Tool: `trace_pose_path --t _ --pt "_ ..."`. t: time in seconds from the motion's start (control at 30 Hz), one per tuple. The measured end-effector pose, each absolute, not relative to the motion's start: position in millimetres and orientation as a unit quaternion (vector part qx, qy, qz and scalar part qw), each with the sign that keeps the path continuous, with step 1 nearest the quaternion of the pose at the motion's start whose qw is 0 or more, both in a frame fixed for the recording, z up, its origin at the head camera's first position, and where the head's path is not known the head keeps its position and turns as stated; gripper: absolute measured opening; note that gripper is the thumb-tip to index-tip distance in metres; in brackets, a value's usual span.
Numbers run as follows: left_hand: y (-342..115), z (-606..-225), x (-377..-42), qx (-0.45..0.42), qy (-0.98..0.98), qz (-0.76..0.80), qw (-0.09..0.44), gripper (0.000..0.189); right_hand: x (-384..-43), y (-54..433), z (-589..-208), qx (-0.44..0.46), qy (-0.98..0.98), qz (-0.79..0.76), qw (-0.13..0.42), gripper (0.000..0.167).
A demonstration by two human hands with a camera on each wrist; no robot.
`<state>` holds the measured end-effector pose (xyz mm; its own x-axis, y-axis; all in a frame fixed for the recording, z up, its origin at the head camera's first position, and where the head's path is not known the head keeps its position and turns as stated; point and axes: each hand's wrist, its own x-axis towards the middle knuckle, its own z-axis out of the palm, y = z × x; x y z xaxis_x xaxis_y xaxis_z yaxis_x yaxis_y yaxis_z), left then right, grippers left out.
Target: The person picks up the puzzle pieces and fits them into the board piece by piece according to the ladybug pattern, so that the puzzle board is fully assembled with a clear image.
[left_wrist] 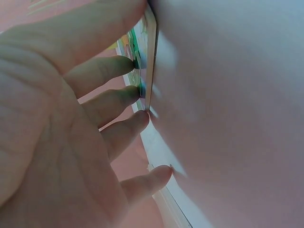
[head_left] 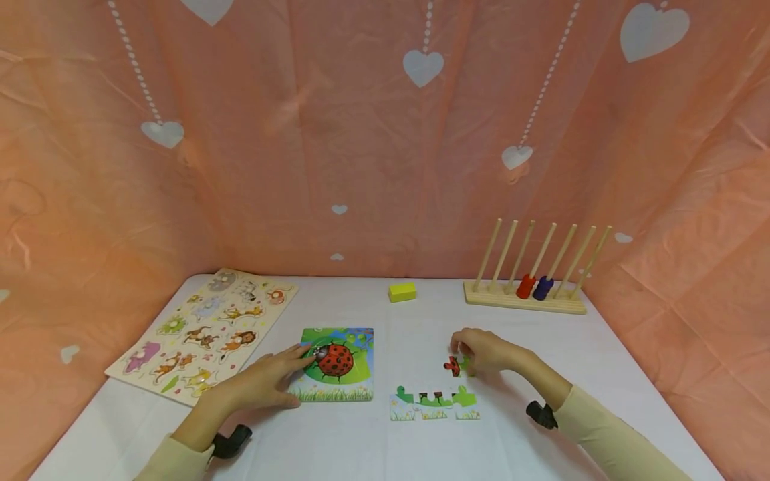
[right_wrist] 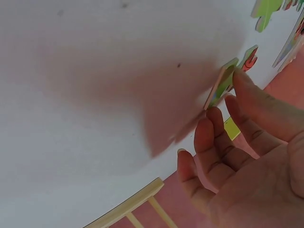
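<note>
My left hand (head_left: 261, 382) rests with spread fingers on the left edge of a square ladybug picture board (head_left: 355, 391). In the left wrist view its fingertips touch the edge of the board. My right hand (head_left: 484, 349) pinches a green jigsaw piece (right_wrist: 223, 81) between thumb and fingers, close to the tabletop. Beside that piece lies a red-and-black jigsaw piece (head_left: 452, 365). Nearer to me, a joined row of grass-and-flower jigsaw pieces (head_left: 434, 404) lies flat, right of the board. Part of the green piece is hidden by the right hand in the head view.
A wooden animal knob puzzle (head_left: 204, 334) lies at the left. A yellow block (head_left: 402, 292) sits at the back middle. At the back right stands a wooden peg rack (head_left: 523, 302) with red beads (head_left: 526, 287) and blue beads (head_left: 543, 288). A pink curtain (head_left: 361, 147) surrounds the white table (head_left: 337, 447).
</note>
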<state>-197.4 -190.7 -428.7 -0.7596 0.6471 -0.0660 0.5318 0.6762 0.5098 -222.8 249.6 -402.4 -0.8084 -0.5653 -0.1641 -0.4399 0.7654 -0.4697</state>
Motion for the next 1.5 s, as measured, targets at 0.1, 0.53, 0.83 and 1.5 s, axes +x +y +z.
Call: trace_pose_path --t 0.1,0.53,0.83,1.5 --pt "-191 -429 -197 0.324 0.907 0.238 0.122 0.080 -223 250 -403 -0.273 0.928 -0.207 0.146 0.036" --pt "-191 -431 -198 0.325 0.907 0.236 0.125 0.081 -222 252 -406 -0.272 0.933 -0.193 0.137 0.034" --pt "-190 -429 -197 0.316 0.908 0.242 0.129 0.080 -223 254 -406 -0.285 0.928 -0.202 0.130 0.035" --pt "-190 -430 -196 0.317 0.910 0.239 0.121 0.079 -223 261 -412 -0.311 0.897 -0.282 0.141 0.032"
